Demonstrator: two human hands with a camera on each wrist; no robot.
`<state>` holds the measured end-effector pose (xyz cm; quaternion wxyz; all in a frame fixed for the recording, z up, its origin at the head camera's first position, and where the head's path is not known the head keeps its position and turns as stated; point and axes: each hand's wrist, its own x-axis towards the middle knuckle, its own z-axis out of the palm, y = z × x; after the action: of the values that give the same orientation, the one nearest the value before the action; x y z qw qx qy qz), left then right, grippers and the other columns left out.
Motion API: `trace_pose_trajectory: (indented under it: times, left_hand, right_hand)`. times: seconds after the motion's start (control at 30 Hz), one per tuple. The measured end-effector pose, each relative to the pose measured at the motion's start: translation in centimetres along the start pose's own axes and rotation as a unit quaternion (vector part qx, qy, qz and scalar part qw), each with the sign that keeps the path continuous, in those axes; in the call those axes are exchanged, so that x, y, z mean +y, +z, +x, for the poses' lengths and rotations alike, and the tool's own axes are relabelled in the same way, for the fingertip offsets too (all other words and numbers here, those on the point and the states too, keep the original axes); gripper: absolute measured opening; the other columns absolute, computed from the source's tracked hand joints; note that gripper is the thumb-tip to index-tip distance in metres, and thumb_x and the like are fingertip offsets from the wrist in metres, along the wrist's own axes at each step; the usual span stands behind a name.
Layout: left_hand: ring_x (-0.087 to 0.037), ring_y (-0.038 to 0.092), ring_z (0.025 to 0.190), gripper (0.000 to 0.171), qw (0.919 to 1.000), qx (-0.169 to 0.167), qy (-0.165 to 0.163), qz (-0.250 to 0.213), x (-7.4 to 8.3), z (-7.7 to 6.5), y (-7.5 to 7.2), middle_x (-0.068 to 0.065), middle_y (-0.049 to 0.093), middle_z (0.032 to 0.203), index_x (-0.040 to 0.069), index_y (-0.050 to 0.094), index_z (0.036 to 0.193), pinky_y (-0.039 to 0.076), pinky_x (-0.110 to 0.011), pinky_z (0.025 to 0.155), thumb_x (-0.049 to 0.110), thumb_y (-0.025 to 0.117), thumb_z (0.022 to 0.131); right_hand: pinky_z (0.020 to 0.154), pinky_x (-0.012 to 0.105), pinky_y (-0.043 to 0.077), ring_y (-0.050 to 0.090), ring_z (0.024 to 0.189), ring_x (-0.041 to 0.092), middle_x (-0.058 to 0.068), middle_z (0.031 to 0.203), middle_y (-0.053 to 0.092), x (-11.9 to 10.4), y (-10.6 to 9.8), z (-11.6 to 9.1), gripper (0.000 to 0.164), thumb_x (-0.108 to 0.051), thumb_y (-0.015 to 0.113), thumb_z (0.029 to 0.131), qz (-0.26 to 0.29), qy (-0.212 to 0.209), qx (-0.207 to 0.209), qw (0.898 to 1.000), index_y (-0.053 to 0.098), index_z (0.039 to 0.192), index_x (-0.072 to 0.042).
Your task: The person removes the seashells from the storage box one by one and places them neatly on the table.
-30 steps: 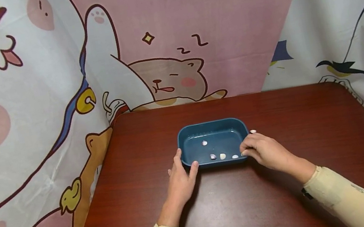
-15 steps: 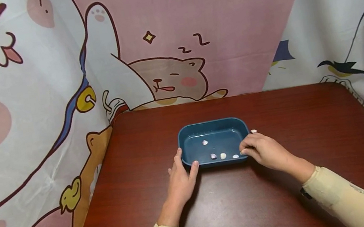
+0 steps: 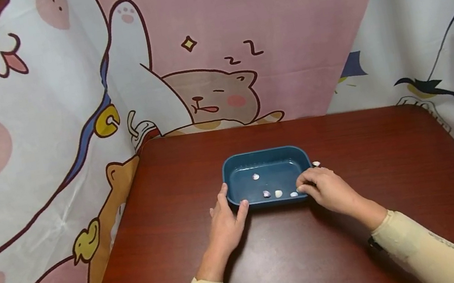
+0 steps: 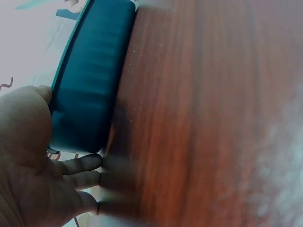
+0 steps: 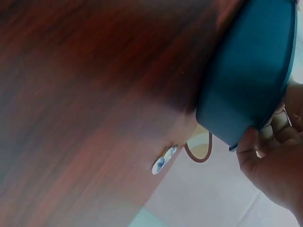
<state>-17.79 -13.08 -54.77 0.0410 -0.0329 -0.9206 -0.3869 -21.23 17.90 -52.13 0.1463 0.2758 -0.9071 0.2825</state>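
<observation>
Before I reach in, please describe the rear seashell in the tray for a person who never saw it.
On the brown table stands a blue rectangular tray. Inside, left of centre, lies a small, purple-tinged seashell. Unlike the three seashells near the front wall, it lies alone, farther back.

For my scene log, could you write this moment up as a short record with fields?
Tray: blue, on a table
Inner shells: four visible; one left of centre, three along the near side
Outer shells: on the table, beside the tray's right end
Left hand: touches the tray's left end
Right hand: fingers curled at the near right corner; whether it holds anything is unclear
Backdrop: cartoon cloth
</observation>
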Motion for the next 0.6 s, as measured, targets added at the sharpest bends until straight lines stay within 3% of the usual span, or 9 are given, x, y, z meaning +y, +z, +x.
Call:
trace_pose_trajectory:
  times: [0.13,0.3,0.43,0.6]
  left_hand:
    - [-0.041,0.046,0.154,0.080,1.0000,-0.002,0.006,-0.003,0.1,-0.2,-0.1,-0.013,0.038,0.173,0.009,0.026,0.168,0.026,-0.079,0.121,0.051,0.059,0.107]
    - [-0.039,0.043,0.156,0.080,0.9999,-0.016,-0.005,-0.001,-0.1,-0.2,-0.1,-0.009,0.033,0.176,0.012,0.023,0.169,0.023,-0.077,0.124,0.050,0.058,0.108]
    - [-0.038,0.043,0.156,0.080,0.9999,-0.015,-0.004,0.004,-0.2,0.0,0.0,-0.008,0.033,0.176,0.012,0.023,0.169,0.023,-0.077,0.124,0.052,0.057,0.108]
    - [-0.038,0.044,0.156,0.080,0.9999,-0.011,0.000,0.005,-0.2,0.1,0.0,-0.008,0.033,0.176,0.012,0.023,0.169,0.023,-0.078,0.124,0.052,0.056,0.108]
  right_hand:
    - [0.085,0.043,0.049,0.069,0.088,0.011,-0.010,0.090,0.074,-0.3,0.2,0.1,0.015,-0.011,0.085,0.090,-0.013,0.013,0.000,1.000,0.074,0.091,-0.021]
    - [0.088,0.044,0.047,0.067,0.085,0.010,-0.010,0.088,0.074,-0.7,0.4,1.2,0.013,-0.014,0.084,0.091,-0.022,0.031,-0.035,0.999,0.075,0.092,-0.022]
    - [0.080,0.036,0.054,0.062,0.084,0.010,-0.007,0.091,0.071,-0.8,0.0,3.3,0.009,-0.014,0.082,0.095,-0.001,0.031,-0.072,0.997,0.075,0.094,-0.020]
    - [0.083,0.042,0.058,0.064,0.095,0.021,0.001,0.100,0.070,-0.8,-2.0,7.1,0.002,-0.014,0.081,0.095,0.010,0.035,-0.114,0.993,0.079,0.095,-0.015]
